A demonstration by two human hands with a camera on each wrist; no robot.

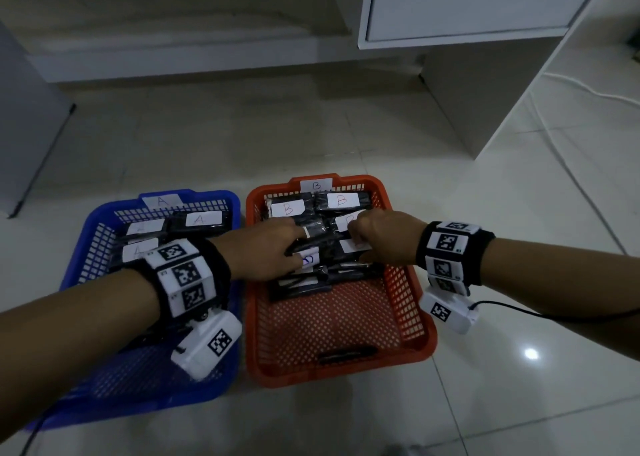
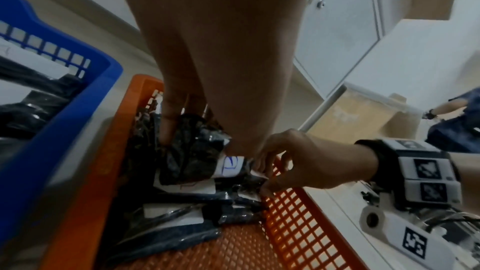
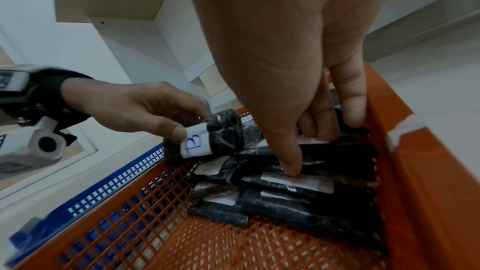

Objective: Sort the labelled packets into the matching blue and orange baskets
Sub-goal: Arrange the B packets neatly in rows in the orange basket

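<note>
The orange basket [image 1: 339,376] labelled B holds several black packets [image 1: 341,201] with white B labels. The blue basket [image 1: 74,265] labelled A holds black packets [image 1: 199,220] marked A. My left hand [image 1: 294,247] reaches across into the orange basket. It grips a crumpled black packet [image 3: 226,130] whose label [image 3: 194,145] shows a blue B, lifted slightly above the pile. My right hand [image 1: 356,244] is also in the orange basket. Its thumb [image 3: 293,167] presses on a packet's white label [image 3: 306,182] while the curled fingers hold that packet's far side.
Both baskets stand side by side on a glossy tiled floor. A white cabinet [image 1: 467,5] hangs behind them. A white cable [image 1: 588,91] trails along the floor at the right. The near half of the orange basket has bare mesh [image 1: 329,324].
</note>
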